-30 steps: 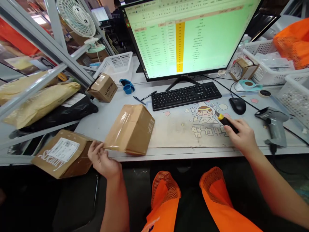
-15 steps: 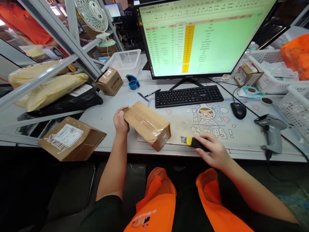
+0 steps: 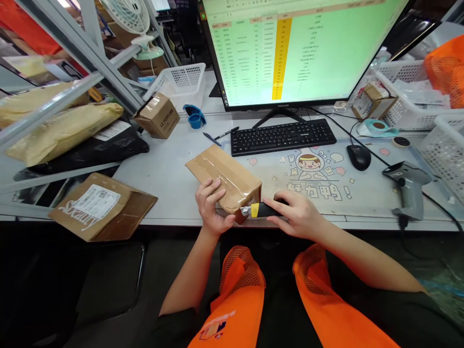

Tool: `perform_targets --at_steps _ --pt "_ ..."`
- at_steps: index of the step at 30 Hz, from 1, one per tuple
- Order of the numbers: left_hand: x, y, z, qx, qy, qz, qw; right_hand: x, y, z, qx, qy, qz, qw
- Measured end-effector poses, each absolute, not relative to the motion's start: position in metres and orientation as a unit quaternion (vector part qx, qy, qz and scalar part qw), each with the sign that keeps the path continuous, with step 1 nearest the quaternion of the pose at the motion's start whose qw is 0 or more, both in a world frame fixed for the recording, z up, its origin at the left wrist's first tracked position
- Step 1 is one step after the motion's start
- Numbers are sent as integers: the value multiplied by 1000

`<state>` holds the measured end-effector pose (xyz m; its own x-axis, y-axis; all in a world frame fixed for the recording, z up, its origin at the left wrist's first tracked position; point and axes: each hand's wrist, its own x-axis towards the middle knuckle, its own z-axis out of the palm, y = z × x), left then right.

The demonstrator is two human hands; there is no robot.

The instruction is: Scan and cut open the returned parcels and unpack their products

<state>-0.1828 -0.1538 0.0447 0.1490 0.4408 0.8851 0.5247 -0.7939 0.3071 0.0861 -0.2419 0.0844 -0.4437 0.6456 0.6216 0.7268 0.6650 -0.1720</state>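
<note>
A taped brown cardboard box [image 3: 232, 176] lies at a slant near the front edge of the desk. My left hand [image 3: 212, 205] grips its near side, fingers over the top and thumb toward the near end. In my right hand [image 3: 299, 212] is a box cutter [image 3: 266, 210] with a black and yellow handle. Its metal tip meets the box's near end, at the lower corner by my left thumb. How far the blade is out, or whether it has entered the cardboard, I cannot tell.
Behind the box stand a keyboard [image 3: 282, 137] and a monitor [image 3: 304, 53]. A mouse [image 3: 358, 157] and a barcode scanner [image 3: 409, 188] are at the right. Leftward, a labelled carton [image 3: 103, 205] overhangs the desk edge, below bagged parcels [image 3: 72, 135] on a metal rack.
My left hand has shifted from the box's far left end to its near side. My right hand has brought the box cutter leftward, up against the box's end.
</note>
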Motion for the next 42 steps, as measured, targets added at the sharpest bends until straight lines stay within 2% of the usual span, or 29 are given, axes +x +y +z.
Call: perform_targets --at_steps 7,9,13,16,20,24,28,31,36,42 --pt "-177 -154 48 -752 -276 -597 42 99 -224 75 -404 -844 -86 342" --pt "-179 -159 50 -759 -276 -588 42 126 -214 73 -461 -811 -84 351" --pt "-204 -148 62 -801 -295 -520 28 192 -215 73 -622 -646 -113 429" --pt "-236 -121 72 -797 -374 -474 -23 211 -239 76 -641 -622 -92 440" --pt "-243 -115 75 -769 -437 -458 -90 186 -281 102 -624 -663 -59 410" --pt "-187 -171 71 -767 -422 -484 4 144 -300 149 -592 -742 -33 313" --pt "-137 -214 70 -783 -360 -508 5 113 -288 174 -572 -798 -54 182" --pt "-124 -215 68 -779 -356 -515 18 98 -274 180 -579 -803 -73 126" --pt "-127 -200 65 -785 -346 -514 31 104 -255 197 -602 -789 -77 90" --pt "-132 -198 70 -794 -328 -509 48 219 -251 192 -671 -735 -56 85"
